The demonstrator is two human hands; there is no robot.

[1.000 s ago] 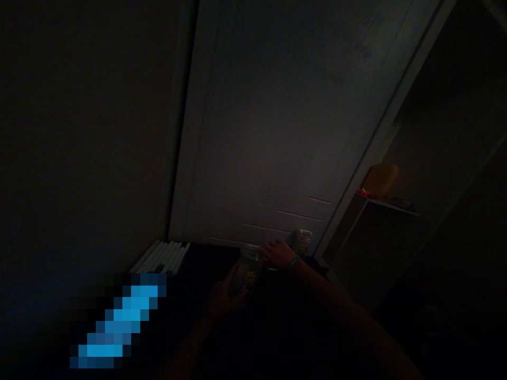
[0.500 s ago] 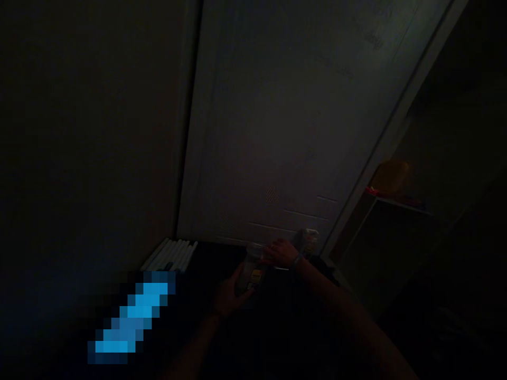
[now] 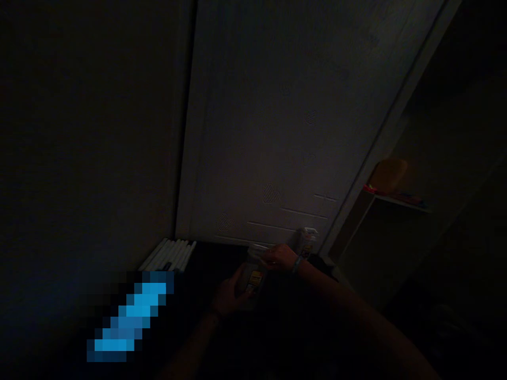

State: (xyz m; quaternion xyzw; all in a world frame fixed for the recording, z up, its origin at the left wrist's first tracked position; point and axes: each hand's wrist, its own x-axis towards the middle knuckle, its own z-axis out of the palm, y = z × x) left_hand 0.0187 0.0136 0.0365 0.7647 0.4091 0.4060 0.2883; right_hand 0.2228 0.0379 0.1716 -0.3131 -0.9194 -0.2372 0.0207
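Note:
In the dim head view, my left hand point(image 3: 229, 295) is wrapped round a clear plastic container point(image 3: 246, 302) with a yellow and dark label. The container looks tilted a little. My right hand point(image 3: 280, 257), with a band at its wrist, is at the container's upper rim, its fingers closed together there. Whether those fingers grip the rim, a lid or something small is too dark to make out. Behind my right wrist, a second clear container point(image 3: 307, 244) with a similar label stands against the pale panel.
A row of white marker-like sticks point(image 3: 170, 253) lies at the left, with a pixelated bright blue patch point(image 3: 130, 322) in front. A pale upright panel point(image 3: 277, 132) rises behind the dark surface. At the right, a shelf point(image 3: 400, 200) bears an orange rounded object point(image 3: 390, 174).
My right hand has shifted slightly at the container's top, and its fingers look more closed. The container's label has turned a little more upright. The view has moved slightly.

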